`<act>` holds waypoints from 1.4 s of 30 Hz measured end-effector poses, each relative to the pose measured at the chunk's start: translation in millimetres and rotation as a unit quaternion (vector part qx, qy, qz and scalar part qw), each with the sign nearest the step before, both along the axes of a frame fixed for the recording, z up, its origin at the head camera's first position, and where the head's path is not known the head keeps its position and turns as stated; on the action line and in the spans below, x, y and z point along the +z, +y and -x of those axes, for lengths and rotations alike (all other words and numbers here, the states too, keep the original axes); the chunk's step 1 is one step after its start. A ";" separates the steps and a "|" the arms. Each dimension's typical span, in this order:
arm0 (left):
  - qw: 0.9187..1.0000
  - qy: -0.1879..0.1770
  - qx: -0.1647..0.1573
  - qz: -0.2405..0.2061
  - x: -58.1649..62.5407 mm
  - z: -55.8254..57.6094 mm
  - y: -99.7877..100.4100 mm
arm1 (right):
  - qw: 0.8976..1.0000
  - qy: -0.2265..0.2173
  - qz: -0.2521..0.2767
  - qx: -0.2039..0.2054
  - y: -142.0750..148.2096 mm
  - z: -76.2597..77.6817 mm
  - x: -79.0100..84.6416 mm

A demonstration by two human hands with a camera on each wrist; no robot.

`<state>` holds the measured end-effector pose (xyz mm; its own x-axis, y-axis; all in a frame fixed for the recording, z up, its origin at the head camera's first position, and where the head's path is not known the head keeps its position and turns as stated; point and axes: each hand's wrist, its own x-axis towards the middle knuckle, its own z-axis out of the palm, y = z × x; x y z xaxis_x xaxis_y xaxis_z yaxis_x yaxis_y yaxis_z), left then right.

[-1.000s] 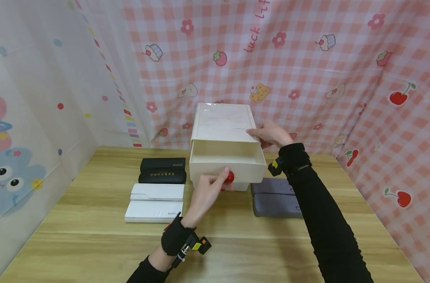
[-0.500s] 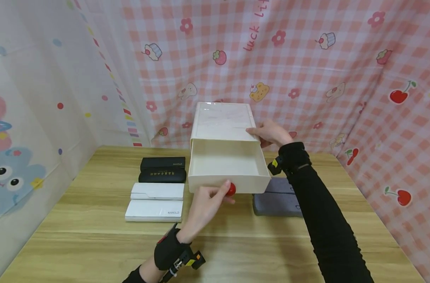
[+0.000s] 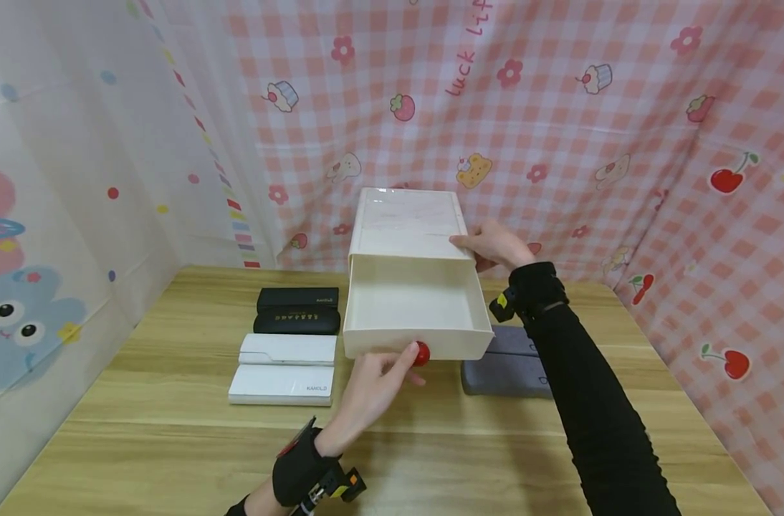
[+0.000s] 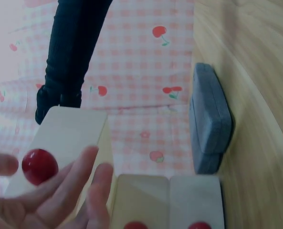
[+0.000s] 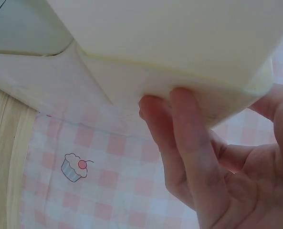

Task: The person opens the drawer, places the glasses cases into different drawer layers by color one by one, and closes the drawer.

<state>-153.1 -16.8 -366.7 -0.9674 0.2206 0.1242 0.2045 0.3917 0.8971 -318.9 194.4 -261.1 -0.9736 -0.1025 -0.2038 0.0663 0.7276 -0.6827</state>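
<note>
A small white drawer cabinet (image 3: 408,223) stands at the back of the table. Its top drawer (image 3: 379,344) is pulled far out, with a bare white inside. My left hand (image 3: 369,390) pinches the round red knob (image 3: 422,354) on that drawer's front, thumb on one side and fingers on the other. My right hand (image 3: 500,245) grips the cabinet's upper right edge, thumb on the top and fingers against the side wall (image 5: 151,83). Two lower drawer fronts (image 4: 141,198) with red knobs show in the left wrist view; the pulled-out drawer hides them in the head view.
Left of the cabinet lie black glasses cases (image 3: 298,321) and, closer, white cases (image 3: 282,381). Grey cases (image 3: 504,376) lie to the right, partly behind the right sleeve (image 3: 592,401). Checked curtains (image 3: 527,136) enclose the wooden table (image 3: 173,451) at the back and right.
The left hand has drawn the top drawer out toward the person, quickly at first and only slightly over the last half second. The right hand has stayed on the cabinet's edge.
</note>
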 end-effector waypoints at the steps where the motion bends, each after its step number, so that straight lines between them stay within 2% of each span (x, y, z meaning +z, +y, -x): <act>1: 1.000 0.006 -0.009 0.013 -1.2 -1.1 -1.6 | 1.000 0.000 -0.001 0.000 0.0 0.2 0.0; 5: 0.996 0.028 -0.051 0.062 -6.9 -5.7 -10.4 | 1.000 -0.001 -0.004 0.000 0.0 0.5 0.0; 8: 0.989 0.047 -0.086 0.106 -10.9 -8.4 -19.8 | 1.000 -0.004 -0.001 0.002 -0.1 0.7 -0.2; 11: 0.978 0.072 -0.113 0.160 -14.7 -8.7 -31.7 | 1.000 -0.005 0.000 0.004 -0.3 1.0 -0.2; 14: 0.963 0.093 -0.103 0.229 -18.1 -6.4 -46.8 | 1.000 -0.003 0.001 0.003 0.1 1.5 -0.3; 15: 0.957 0.103 -0.089 0.258 -20.0 -4.8 -52.5 | 1.000 -0.002 0.001 0.003 0.1 1.4 -0.3; 17: 0.935 0.131 -0.052 0.325 -24.6 -1.1 -65.2 | 1.000 0.000 0.001 0.004 0.4 1.4 -0.4; 20: 0.888 0.169 0.006 0.428 -34.9 5.6 -85.3 | 1.000 0.003 0.001 0.005 0.5 0.9 -0.6; 21: 0.875 0.173 0.019 0.451 -38.5 7.3 -91.5 | 1.000 0.004 0.000 0.005 0.7 0.9 -0.8; 22: 0.865 0.174 0.029 0.469 -42.2 8.7 -97.3 | 1.000 0.004 0.001 0.005 1.0 1.0 -1.0; 23: 0.860 0.166 0.034 0.482 -45.7 9.6 -102.4 | 1.000 0.004 0.001 0.005 1.2 1.2 -1.3; 24: 0.857 0.154 0.036 0.491 -48.8 9.7 -107.1 | 1.000 0.004 0.001 0.005 1.5 1.4 -1.4; 25: 0.857 0.136 0.035 0.495 -51.7 9.4 -110.9 | 1.000 0.005 0.000 0.005 1.8 1.6 -1.6; 27: 0.863 0.107 0.034 0.493 -57.2 6.8 -116.2 | 1.000 0.005 0.000 0.005 2.2 1.6 -1.5; 29: 0.864 0.084 0.031 0.496 -61.4 3.3 -118.7 | 1.000 0.005 0.000 0.005 2.3 1.4 -1.4; 31: 0.863 0.070 0.030 0.499 -64.8 0.3 -118.3 | 1.000 0.004 0.001 0.005 2.3 1.0 -1.1; 34: 0.858 0.059 0.028 0.510 -66.7 -2.5 -114.4 | 1.000 0.001 0.003 0.004 2.4 0.5 -0.8; 38: 0.846 0.083 0.033 0.525 -65.4 -2.5 -112.5 | 1.000 0.002 0.003 0.003 2.4 0.6 -1.2; 40: 0.845 0.108 0.033 0.522 -63.8 0.7 -116.1 | 1.000 0.003 0.002 0.003 2.3 1.2 -2.2; 42: 0.849 0.135 0.022 0.511 -62.4 6.8 -122.8 | 1.000 0.005 0.000 0.001 2.2 1.9 -3.3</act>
